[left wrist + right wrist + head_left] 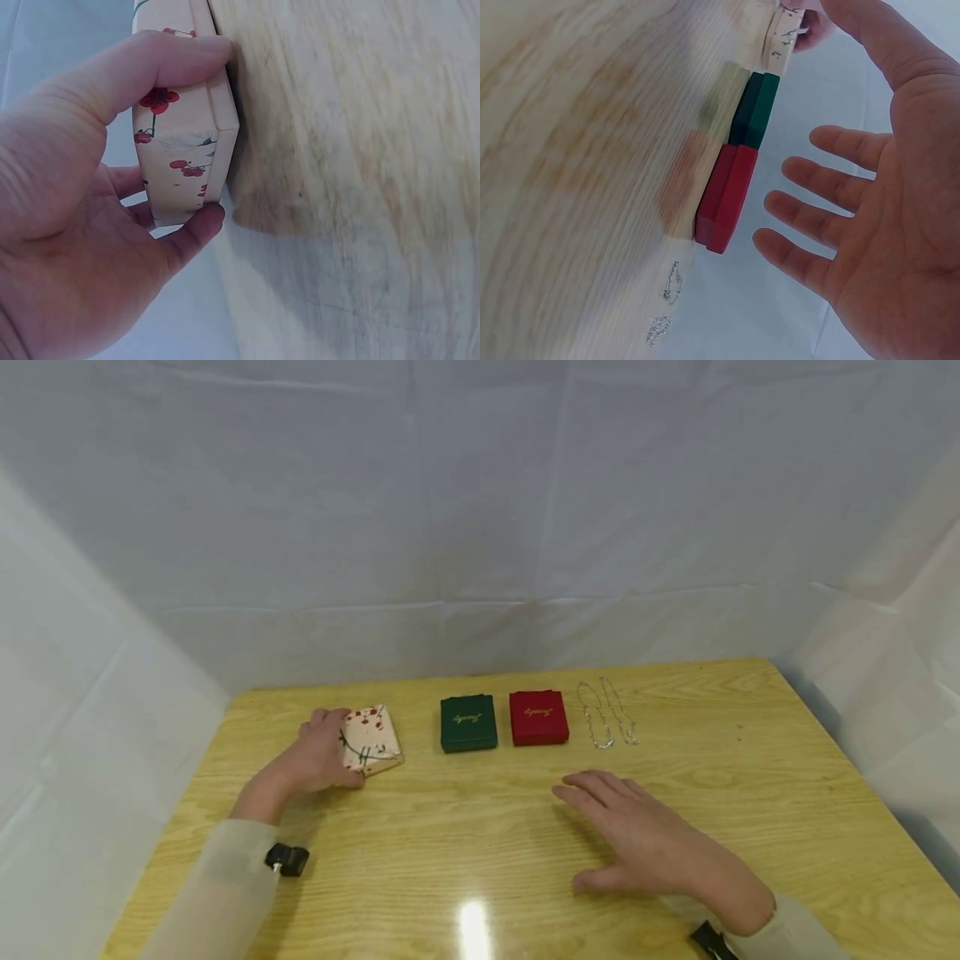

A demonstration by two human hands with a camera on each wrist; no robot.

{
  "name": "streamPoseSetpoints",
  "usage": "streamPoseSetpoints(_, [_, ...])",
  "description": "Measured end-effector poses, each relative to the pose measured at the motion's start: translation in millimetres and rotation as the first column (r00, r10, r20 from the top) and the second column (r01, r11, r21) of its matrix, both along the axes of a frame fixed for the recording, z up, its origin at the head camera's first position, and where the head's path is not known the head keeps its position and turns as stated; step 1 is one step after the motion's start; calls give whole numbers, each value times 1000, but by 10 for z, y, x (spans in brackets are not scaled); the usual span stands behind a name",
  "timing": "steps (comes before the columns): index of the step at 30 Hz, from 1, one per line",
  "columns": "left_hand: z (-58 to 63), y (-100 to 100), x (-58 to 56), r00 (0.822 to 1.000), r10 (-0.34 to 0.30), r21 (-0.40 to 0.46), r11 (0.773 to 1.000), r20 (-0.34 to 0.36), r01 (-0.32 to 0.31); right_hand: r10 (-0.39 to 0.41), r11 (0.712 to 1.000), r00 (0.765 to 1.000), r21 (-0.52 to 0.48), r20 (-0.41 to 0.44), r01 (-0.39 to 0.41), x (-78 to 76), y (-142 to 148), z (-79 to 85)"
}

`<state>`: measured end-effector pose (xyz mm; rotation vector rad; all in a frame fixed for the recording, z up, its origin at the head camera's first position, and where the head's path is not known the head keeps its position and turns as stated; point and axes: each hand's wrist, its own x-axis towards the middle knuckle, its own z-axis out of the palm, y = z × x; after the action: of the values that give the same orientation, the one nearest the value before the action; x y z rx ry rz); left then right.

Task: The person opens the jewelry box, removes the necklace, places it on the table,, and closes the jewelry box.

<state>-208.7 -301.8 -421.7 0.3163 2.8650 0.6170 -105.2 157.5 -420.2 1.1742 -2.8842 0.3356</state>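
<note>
My left hand [318,758] grips a cream box with a red flower print [372,739] at the left of the table. In the left wrist view the thumb lies over one side of this flower-print box [180,154] and the fingertips hold the opposite side. My right hand [645,839] hovers over the right front of the table with spread fingers, holding nothing. Beyond it sit a red jewelry box [538,720] and a green jewelry box [468,724], both lidded with gold lettering on top.
Two thin silver chains, one chain [590,714] beside the other chain [619,710], lie to the right of the red box. The wooden table [450,827] has white cloth [480,527] hanging behind it and at both sides.
</note>
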Motion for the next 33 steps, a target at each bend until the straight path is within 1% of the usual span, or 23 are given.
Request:
streamPoseSetpoints(5, [53,-6,46,1000,-2,11,1000,-4,2,-2,1000,1000,2,1,2,-8,4,1])
streamPoseSetpoints(12, [161,37,139,1000,-1,7,1000,-23,1,-9,1000,1000,3,-5,9,-21,7,-1])
streamPoseSetpoints(19, [187,114,244,997,-16,39,999,-73,19,-1,1000,1000,1,-8,1,-24,8,1])
streamPoseSetpoints(24, [217,243,333,996,-23,57,998,-89,29,-2,1000,1000,-4,-5,2,-28,6,6])
streamPoseSetpoints(33, [321,575,497,991,-51,55,997,-123,58,-17,1000,1000,-1,11,17,-34,-2,11])
